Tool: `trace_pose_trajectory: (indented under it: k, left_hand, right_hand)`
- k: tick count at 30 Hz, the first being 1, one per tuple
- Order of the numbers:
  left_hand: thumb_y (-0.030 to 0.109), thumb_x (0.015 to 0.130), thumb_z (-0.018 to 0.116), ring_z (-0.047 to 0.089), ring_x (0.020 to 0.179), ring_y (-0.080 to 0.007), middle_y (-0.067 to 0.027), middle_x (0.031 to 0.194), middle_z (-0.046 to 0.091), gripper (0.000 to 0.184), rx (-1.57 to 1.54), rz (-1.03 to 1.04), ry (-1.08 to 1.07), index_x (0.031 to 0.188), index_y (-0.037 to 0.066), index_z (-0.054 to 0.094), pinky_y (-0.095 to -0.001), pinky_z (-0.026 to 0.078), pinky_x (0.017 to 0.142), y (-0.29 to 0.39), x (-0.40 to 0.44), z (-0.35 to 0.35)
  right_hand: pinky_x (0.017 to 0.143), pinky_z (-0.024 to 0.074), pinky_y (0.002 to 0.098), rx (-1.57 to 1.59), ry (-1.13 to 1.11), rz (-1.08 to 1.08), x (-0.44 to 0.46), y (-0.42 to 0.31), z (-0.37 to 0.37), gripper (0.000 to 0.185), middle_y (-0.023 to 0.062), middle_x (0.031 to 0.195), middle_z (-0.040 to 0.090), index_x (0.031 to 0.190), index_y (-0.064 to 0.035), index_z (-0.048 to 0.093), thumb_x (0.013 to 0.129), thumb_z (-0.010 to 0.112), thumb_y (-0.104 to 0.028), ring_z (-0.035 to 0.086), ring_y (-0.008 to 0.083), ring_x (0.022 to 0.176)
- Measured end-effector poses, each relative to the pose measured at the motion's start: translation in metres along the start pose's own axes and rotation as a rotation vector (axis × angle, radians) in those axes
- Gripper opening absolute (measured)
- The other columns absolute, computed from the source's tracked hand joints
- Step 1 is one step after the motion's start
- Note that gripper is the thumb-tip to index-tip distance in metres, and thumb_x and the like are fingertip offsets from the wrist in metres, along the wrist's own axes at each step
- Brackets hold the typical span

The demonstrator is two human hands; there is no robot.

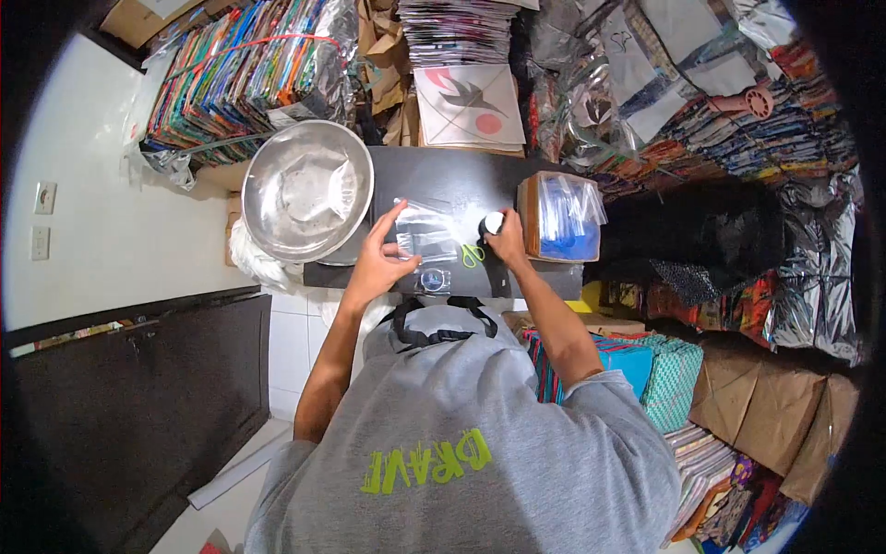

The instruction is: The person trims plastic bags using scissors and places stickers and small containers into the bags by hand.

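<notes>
My left hand (382, 260) grips the left side of a clear plastic bag (430, 231), index finger near its top corner and thumb near its lower edge. In my right hand (508, 242) is a small round black thing with a white top (494, 222); its exact kind does not show. Between the hands, green-handled scissors (472, 256) lie on the dark table (461, 166), their blades hard to make out. Nearer my body is a small clear packet with a round dark label (432, 281).
A large metal basin (308, 189) stands left of my left hand. Just right of my right hand, an open box (562, 222) holds clear plastic bags. Printed stacks (249, 78) and a paper pile (471, 102) line the back. Bundles and a woven bag (671, 380) crowd the right.
</notes>
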State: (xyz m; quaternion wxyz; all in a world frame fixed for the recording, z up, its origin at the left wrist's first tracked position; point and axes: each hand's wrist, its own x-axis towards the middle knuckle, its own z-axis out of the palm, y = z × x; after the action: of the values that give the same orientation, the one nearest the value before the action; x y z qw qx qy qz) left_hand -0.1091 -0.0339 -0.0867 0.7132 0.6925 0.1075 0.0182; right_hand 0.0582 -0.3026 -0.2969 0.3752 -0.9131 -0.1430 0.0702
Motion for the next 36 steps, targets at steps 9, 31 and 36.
trace_pose_trajectory:
  k: [9,31,36]
  left_hand:
    - [-0.010,0.077,0.077,0.064,0.078,-0.0065,-0.0070,0.156,0.041,0.093,-0.001,-0.031,0.000,0.158,0.014,0.039,-0.0200,0.056,0.066,-0.002,0.001,0.003]
    - [-0.010,0.077,0.078,0.065,0.083,-0.0074,-0.0075,0.157,0.039,0.094,-0.038,-0.021,-0.015,0.159,0.014,0.038,-0.0212,0.057,0.068,0.002,0.011,0.029]
    - [-0.010,0.077,0.077,0.066,0.083,-0.0085,-0.0073,0.157,0.039,0.094,-0.021,-0.021,-0.025,0.159,0.014,0.038,-0.0209,0.057,0.068,0.003,0.012,0.025]
  right_hand:
    - [0.085,0.0497,0.0480,-0.342,-0.158,-0.387,-0.065,-0.029,0.003,0.035,0.0144,0.101,0.061,0.114,-0.0077,0.061,0.082,0.075,-0.015,0.061,0.0349,0.102]
    - [0.048,0.0331,0.0222,0.937,-0.746,0.474,-0.025,-0.031,-0.078,0.033,0.0082,0.091,0.074,0.124,-0.0076,0.061,0.092,0.067,-0.006,0.049,0.0044,0.056]
    - [0.057,0.0331,0.0194,0.999,-1.054,0.145,-0.001,-0.046,-0.141,0.044,-0.0059,0.085,0.061,0.136,-0.0028,0.063,0.094,0.073,-0.015,0.050,0.0018,0.073]
